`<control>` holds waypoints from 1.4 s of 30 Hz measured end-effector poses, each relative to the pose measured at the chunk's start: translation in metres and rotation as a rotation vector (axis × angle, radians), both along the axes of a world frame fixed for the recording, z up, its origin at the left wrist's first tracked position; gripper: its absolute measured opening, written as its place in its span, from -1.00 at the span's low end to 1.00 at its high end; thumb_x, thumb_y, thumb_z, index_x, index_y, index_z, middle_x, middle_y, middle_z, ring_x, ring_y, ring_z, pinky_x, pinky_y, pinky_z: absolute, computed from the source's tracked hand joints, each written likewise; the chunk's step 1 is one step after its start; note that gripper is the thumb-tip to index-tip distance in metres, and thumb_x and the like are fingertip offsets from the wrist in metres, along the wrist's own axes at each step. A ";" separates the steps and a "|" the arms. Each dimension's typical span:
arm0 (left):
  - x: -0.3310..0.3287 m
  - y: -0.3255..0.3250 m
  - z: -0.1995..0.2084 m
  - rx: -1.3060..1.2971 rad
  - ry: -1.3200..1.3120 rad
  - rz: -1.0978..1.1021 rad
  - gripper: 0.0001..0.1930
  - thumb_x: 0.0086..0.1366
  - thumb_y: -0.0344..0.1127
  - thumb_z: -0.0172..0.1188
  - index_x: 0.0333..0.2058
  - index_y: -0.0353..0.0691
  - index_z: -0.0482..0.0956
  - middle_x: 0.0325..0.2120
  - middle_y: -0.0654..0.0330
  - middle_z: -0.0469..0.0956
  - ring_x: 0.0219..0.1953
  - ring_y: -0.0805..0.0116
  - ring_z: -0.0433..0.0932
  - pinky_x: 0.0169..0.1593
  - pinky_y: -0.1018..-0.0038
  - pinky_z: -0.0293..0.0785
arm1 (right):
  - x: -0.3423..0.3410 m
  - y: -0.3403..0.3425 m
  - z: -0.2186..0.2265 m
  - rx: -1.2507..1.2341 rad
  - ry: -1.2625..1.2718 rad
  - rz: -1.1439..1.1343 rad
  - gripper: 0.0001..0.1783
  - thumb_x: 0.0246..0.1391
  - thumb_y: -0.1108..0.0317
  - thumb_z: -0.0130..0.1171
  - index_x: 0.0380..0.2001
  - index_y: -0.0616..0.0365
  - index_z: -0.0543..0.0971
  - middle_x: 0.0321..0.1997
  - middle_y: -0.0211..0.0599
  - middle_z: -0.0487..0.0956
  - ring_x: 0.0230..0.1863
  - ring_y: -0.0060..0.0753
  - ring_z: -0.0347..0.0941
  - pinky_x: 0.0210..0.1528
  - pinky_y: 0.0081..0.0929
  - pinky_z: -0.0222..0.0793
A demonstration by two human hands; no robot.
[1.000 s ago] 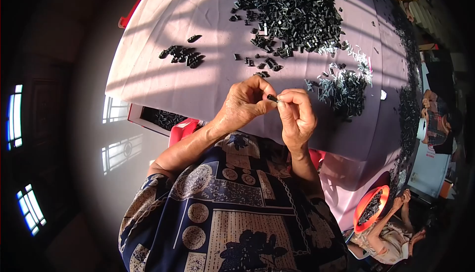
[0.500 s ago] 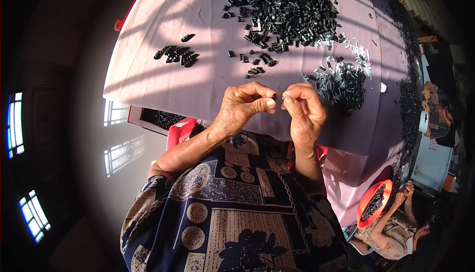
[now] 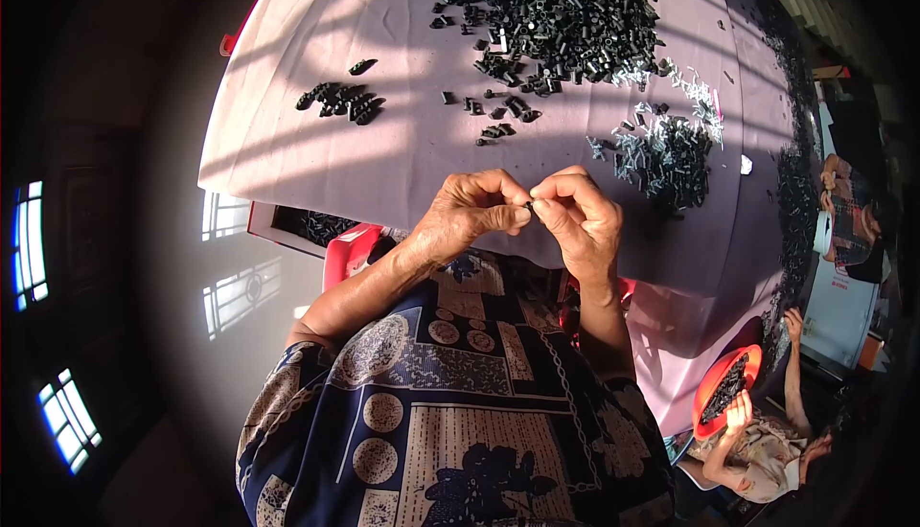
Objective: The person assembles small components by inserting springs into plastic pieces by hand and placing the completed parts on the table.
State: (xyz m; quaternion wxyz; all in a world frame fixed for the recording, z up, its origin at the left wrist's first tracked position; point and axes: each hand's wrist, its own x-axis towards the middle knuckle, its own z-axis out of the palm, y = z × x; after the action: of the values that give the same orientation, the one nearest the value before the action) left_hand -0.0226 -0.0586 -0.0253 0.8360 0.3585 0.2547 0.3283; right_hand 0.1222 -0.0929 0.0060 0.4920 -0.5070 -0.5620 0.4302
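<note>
Above the near edge of the table, my left hand pinches a small black cylindrical piece between thumb and forefinger. My right hand meets it there, its thumb and forefinger closed at the piece. Whatever my right fingers hold is hidden between the fingertips. Beyond my hands, several loose black pieces lie scattered. A large heap of black cylindrical pieces spreads at the far middle. To the right sits a smaller pile of thin grey-white pieces. A small cluster of black pieces rests at the left.
A pink cloth covers the table. Below its left edge are an open box of black pieces and a red chair. At lower right, a person reaches into an orange-red basin of black pieces. More people sit farther right.
My right hand has moved left, closing the gap to the black piece in my left hand. The person at lower right now has one hand in the basin and the other arm stretched out.
</note>
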 end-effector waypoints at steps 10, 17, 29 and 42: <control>-0.017 -0.013 -0.010 0.047 0.062 0.071 -0.92 -0.03 -0.47 0.09 -0.50 -0.31 0.43 -0.64 0.30 0.40 -0.55 0.59 0.34 -0.45 0.67 0.29 | -0.021 -0.014 -0.014 0.208 -0.279 -0.033 -0.91 -0.19 0.52 0.03 -0.50 0.22 0.46 -0.57 -0.33 0.38 -0.55 -0.51 0.31 -0.50 -0.69 0.21; -0.033 -0.012 -0.006 0.033 0.113 0.093 -0.93 -0.04 -0.47 0.10 -0.53 -0.31 0.41 -0.64 0.29 0.40 -0.55 0.57 0.33 -0.43 0.66 0.28 | -0.029 0.012 -0.027 0.152 -0.314 -0.090 -0.90 -0.19 0.56 -0.03 -0.50 0.25 0.43 -0.55 -0.30 0.37 -0.58 -0.51 0.31 -0.53 -0.67 0.21; -0.040 -0.008 0.005 0.040 0.132 0.172 -0.94 -0.03 -0.46 0.09 -0.53 -0.29 0.41 -0.63 0.34 0.38 -0.53 0.61 0.31 -0.40 0.69 0.27 | -0.041 0.044 -0.040 0.326 -0.667 0.051 -0.84 -0.34 0.59 -0.07 -0.53 0.22 0.31 -0.57 -0.19 0.29 -0.54 -0.20 0.27 -0.54 -0.41 0.22; -0.034 -0.007 0.002 0.110 0.190 0.161 -0.93 -0.01 -0.46 0.07 -0.52 -0.31 0.40 -0.66 0.34 0.36 -0.56 0.61 0.28 -0.44 0.68 0.24 | -0.038 0.006 -0.023 -0.009 0.140 -0.088 -0.90 -0.12 0.51 -0.11 -0.45 0.24 0.36 -0.56 -0.35 0.40 -0.63 -0.69 0.27 -0.57 -0.77 0.22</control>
State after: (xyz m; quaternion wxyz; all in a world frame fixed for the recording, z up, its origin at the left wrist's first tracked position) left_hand -0.0571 -0.0660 -0.0231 0.7581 0.4116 0.3423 0.3723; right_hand 0.0844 -0.0874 -0.0168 0.5463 -0.5023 -0.5012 0.4451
